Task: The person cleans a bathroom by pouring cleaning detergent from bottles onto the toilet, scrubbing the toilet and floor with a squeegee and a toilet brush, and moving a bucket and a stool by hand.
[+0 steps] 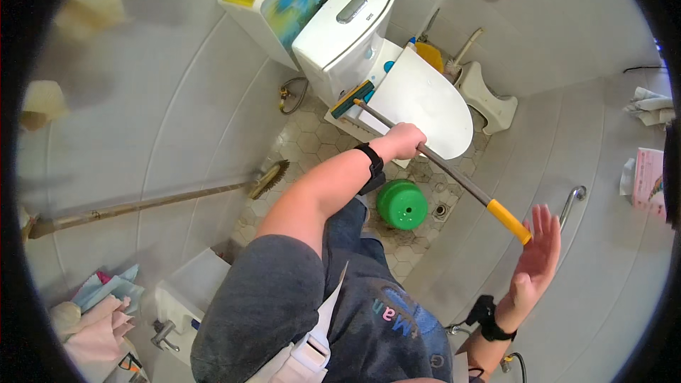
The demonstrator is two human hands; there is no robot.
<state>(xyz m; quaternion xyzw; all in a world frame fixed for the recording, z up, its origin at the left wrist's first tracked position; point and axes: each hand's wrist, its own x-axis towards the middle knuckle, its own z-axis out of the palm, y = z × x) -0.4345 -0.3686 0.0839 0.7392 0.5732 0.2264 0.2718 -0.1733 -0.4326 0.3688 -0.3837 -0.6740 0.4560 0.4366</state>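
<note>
My left hand (407, 141) is closed around the grey pole of a long-handled brush or squeegee (457, 174). Its green and yellow head (352, 99) is at the side of a white toilet (420, 101), near the seat hinge; whether it touches is unclear. The toilet lid is down, and the pole crosses over its front. At the pole's other end is a yellow grip (508, 221). My right hand (537, 255) has its fingers spread and the palm beside that grip's tip, not wrapped around it.
A green plastic stool (402, 204) stands on the hexagonal tiles beside a floor drain (440, 210). A long-handled scrub brush (268, 180) leans at the left wall. Beyond the toilet are a beige stool (484, 98) and a toilet brush (465, 53). A washbasin (183, 303) is at lower left.
</note>
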